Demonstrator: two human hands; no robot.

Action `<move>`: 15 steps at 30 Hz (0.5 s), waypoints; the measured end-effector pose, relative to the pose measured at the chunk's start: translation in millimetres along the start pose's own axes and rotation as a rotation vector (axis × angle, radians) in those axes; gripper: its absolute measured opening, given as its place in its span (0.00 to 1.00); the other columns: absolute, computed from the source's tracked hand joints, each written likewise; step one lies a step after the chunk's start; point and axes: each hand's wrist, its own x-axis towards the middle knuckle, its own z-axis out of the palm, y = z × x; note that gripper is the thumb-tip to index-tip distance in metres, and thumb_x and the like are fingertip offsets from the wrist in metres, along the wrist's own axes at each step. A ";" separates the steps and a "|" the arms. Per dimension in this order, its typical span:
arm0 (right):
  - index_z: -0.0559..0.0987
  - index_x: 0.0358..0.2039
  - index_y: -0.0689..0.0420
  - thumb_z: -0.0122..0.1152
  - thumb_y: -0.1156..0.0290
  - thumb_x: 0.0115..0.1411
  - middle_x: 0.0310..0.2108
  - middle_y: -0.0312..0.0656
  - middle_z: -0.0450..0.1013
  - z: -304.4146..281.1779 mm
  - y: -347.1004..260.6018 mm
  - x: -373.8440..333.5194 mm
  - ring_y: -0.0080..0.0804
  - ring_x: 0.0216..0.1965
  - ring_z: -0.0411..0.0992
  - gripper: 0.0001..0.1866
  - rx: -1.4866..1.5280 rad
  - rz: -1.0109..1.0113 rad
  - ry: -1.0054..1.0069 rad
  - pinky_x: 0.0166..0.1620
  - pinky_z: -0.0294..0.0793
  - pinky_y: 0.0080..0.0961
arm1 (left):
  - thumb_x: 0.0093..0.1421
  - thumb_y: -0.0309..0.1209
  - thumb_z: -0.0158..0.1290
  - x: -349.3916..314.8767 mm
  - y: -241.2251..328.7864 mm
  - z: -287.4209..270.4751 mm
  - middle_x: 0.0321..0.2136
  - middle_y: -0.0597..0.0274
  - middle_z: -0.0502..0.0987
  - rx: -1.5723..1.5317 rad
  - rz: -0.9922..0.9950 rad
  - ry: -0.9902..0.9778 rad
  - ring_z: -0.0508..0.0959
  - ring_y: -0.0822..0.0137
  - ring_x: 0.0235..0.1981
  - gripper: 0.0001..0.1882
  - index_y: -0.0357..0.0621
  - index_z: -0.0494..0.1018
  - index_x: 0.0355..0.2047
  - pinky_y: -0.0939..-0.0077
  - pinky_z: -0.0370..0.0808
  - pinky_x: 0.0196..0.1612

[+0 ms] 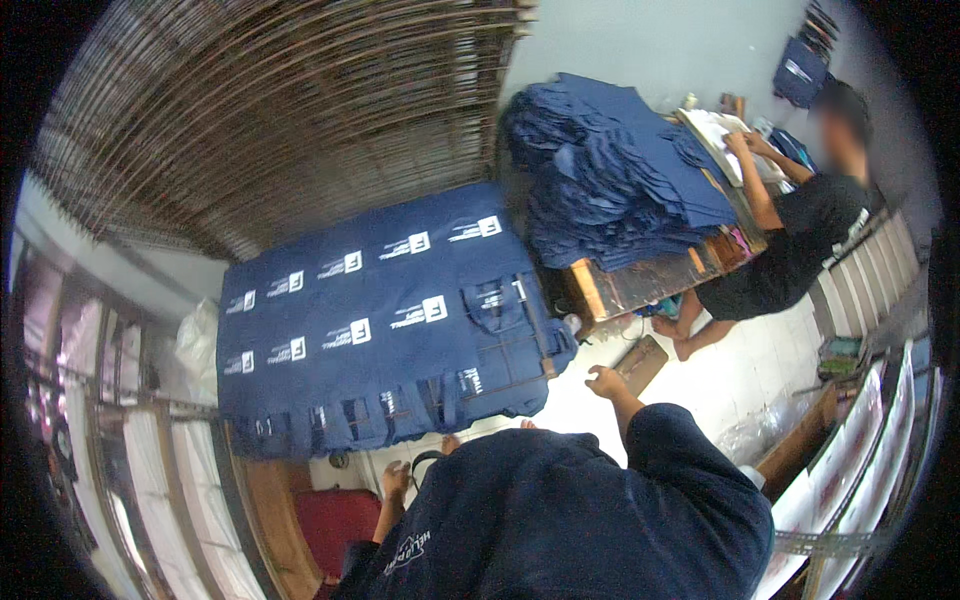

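Note:
A wide stack of navy blue fabric (330, 300) with white printed marks lies in front of me. On its right end rests a navy bag piece with handles (495, 305), beside a thin metal frame (547, 345). My left hand (396, 481) is low, near the front edge of the stack, its fingers apart and nothing seen in them. Close to it curves a black strap-like loop (428, 460); whether they touch I cannot tell. My right hand (604, 382) is raised right of the stack, fingers curled in; anything inside them is hidden.
At the far right a co-worker (790, 235) bends over a white pad (725, 140) at a wooden table (650, 285) heaped with navy fabric pieces (600, 160). A brown board (642, 363) lies on the white floor. Racks (190, 470) stand left; a slatted rack (270, 110) hangs overhead.

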 end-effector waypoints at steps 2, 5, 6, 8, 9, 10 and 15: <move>0.75 0.41 0.54 0.61 0.59 0.45 0.33 0.50 0.75 6.9 16.2 4.8 0.43 0.38 0.73 0.22 -0.010 -0.060 0.031 0.43 0.71 0.33 | 0.48 0.39 0.59 -6.3 7.6 8.3 0.26 0.53 0.77 0.067 -0.001 -0.016 0.77 0.64 0.25 0.24 0.40 0.70 0.43 0.73 0.72 0.28; 0.75 0.42 0.53 0.61 0.59 0.45 0.35 0.51 0.74 8.9 35.5 8.9 0.45 0.40 0.73 0.23 -0.009 -0.063 0.010 0.45 0.70 0.34 | 0.49 0.39 0.59 -19.8 -4.6 11.5 0.26 0.53 0.77 0.195 -0.038 -0.051 0.77 0.64 0.25 0.24 0.40 0.70 0.43 0.73 0.72 0.29; 0.75 0.42 0.53 0.61 0.58 0.45 0.36 0.52 0.74 4.8 41.4 9.4 0.45 0.41 0.72 0.23 0.013 -0.063 -0.009 0.45 0.70 0.34 | 0.49 0.39 0.59 -24.8 -11.0 9.1 0.26 0.53 0.77 0.242 -0.056 -0.059 0.77 0.64 0.25 0.23 0.40 0.70 0.43 0.72 0.72 0.29; 0.75 0.42 0.53 0.61 0.58 0.45 0.37 0.53 0.74 -8.4 46.8 9.7 0.46 0.42 0.72 0.23 0.020 -0.053 -0.019 0.47 0.69 0.35 | 0.49 0.39 0.59 -35.5 -27.3 8.0 0.26 0.53 0.77 0.310 -0.103 -0.069 0.77 0.64 0.25 0.23 0.40 0.70 0.43 0.72 0.72 0.29; 0.75 0.42 0.53 0.61 0.58 0.45 0.38 0.53 0.73 -18.3 45.9 7.0 0.46 0.42 0.71 0.23 0.006 -0.045 -0.014 0.47 0.69 0.36 | 0.49 0.39 0.58 -40.2 -35.8 11.1 0.26 0.53 0.77 0.334 -0.132 -0.077 0.77 0.64 0.25 0.23 0.40 0.70 0.43 0.72 0.72 0.29; 0.75 0.42 0.52 0.61 0.58 0.45 0.38 0.53 0.73 -23.7 48.5 3.6 0.47 0.43 0.71 0.23 -0.004 -0.027 -0.011 0.48 0.68 0.37 | 0.49 0.39 0.58 -45.5 -37.8 11.2 0.26 0.53 0.77 0.347 -0.150 -0.079 0.77 0.64 0.26 0.23 0.40 0.70 0.43 0.72 0.72 0.29; 0.75 0.43 0.53 0.59 0.59 0.45 0.39 0.55 0.72 -32.7 81.6 7.3 0.48 0.44 0.70 0.23 0.034 0.032 0.005 0.48 0.68 0.38 | 0.49 0.38 0.58 -51.8 -30.5 19.6 0.27 0.53 0.77 0.366 -0.177 -0.083 0.77 0.64 0.26 0.23 0.40 0.70 0.43 0.72 0.72 0.30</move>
